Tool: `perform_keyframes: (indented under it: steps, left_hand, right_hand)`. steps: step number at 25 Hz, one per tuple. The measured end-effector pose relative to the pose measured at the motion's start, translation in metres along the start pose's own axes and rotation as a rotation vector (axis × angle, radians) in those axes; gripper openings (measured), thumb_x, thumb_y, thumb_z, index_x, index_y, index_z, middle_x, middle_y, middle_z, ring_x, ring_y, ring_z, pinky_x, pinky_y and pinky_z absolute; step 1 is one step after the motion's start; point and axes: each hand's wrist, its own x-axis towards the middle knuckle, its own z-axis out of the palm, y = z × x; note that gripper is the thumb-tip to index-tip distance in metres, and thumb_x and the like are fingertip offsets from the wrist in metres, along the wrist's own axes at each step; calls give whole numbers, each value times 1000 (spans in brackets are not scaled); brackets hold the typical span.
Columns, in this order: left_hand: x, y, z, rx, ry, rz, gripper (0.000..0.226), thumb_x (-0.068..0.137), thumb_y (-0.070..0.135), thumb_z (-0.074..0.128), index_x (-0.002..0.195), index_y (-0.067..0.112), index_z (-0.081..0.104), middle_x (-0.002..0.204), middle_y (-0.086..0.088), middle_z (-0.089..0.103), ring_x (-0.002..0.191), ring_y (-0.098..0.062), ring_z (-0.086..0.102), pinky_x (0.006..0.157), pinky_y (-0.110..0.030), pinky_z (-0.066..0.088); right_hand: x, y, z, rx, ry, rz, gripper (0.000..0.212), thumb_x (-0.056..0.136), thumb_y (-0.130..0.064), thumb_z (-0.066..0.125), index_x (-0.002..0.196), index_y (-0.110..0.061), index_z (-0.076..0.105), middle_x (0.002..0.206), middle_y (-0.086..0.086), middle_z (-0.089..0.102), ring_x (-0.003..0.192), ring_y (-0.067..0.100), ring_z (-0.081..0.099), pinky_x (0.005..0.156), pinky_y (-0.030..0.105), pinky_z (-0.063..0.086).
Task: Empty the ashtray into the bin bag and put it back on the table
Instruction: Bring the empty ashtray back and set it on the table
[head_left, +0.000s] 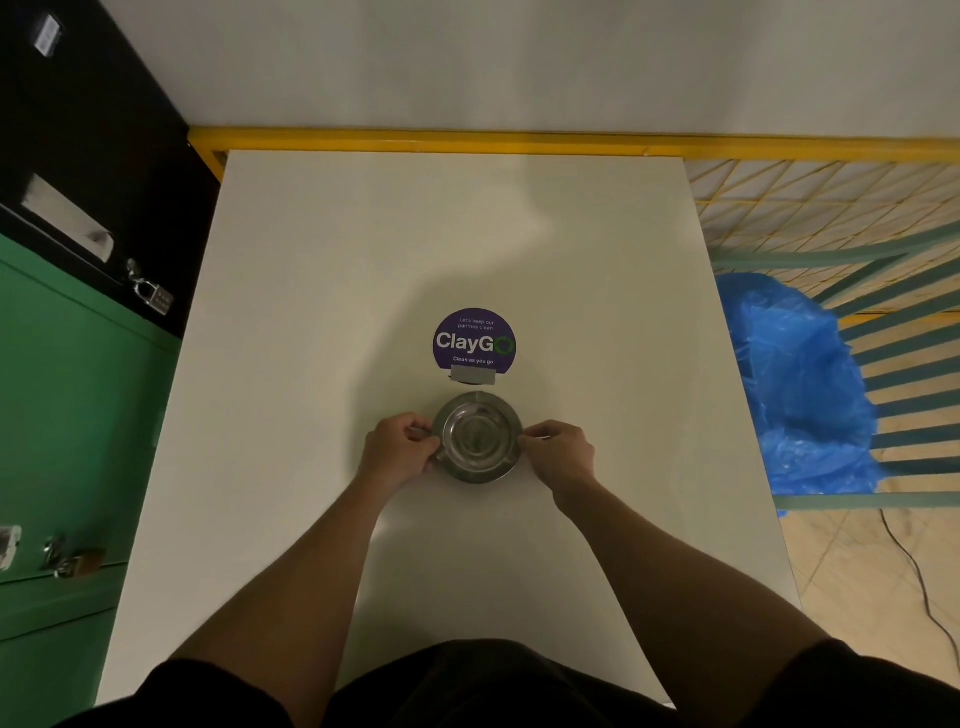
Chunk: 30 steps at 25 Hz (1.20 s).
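Note:
A round metal ashtray (477, 437) rests on the white table (322, 322), just below a purple round sticker. My left hand (397, 449) pinches its left rim and my right hand (558, 451) pinches its right rim. Some greyish residue shows dimly in the bowl. The blue bin bag (795, 384) hangs open to the right of the table, beyond its right edge.
A purple "ClayGo" sticker (474, 340) with grey tape lies behind the ashtray. Green lockers with padlocks (153, 296) stand to the left. A yellow rail (467, 141) runs behind the table, a teal slatted frame (904, 364) holds the bag, and a black cable (914, 571) lies on the floor.

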Motion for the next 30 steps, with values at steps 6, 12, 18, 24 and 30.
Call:
perform_keyframes:
  steps: [6, 12, 18, 24, 30]
  left_hand:
    - [33, 24, -5, 16, 11, 27, 11, 77, 15, 75, 77, 24, 70, 71, -3, 75, 56, -22, 72, 69, -40, 63]
    - [65, 50, -10, 0, 32, 30, 15, 77, 16, 76, 72, 27, 67, 72, 0, 75, 55, -21, 72, 67, -37, 62]
    - [89, 71, -12, -6, 47, 37, 16, 77, 14, 74, 72, 27, 66, 72, -3, 74, 56, -24, 71, 67, -36, 61]
    - [103, 78, -11, -18, 61, 20, 13, 76, 14, 75, 73, 24, 68, 71, -2, 74, 47, -14, 67, 57, -25, 55]
    - [102, 77, -14, -77, 116, -7, 18, 75, 20, 70, 92, 18, 72, 82, -3, 76, 65, -26, 73, 69, -37, 62]
  right_hand:
    - [27, -28, 1, 2, 12, -12, 13, 84, -17, 70, 75, -27, 72, 74, -11, 66, 68, 5, 58, 48, 16, 39]
    - [58, -58, 2, -4, 25, -29, 10, 82, -18, 68, 78, -26, 75, 76, -10, 68, 69, 6, 60, 49, 18, 41]
    - [79, -81, 3, 0, 47, -34, 16, 78, -19, 68, 67, -30, 71, 73, -13, 65, 69, 8, 61, 51, 17, 41]
    - [90, -91, 4, -1, 38, -34, 16, 79, -19, 67, 67, -30, 70, 74, -13, 65, 67, 5, 59, 49, 17, 40]
    - [93, -91, -1, -4, 51, -75, 7, 79, -28, 70, 73, -28, 70, 75, -14, 65, 68, 2, 58, 49, 17, 39]
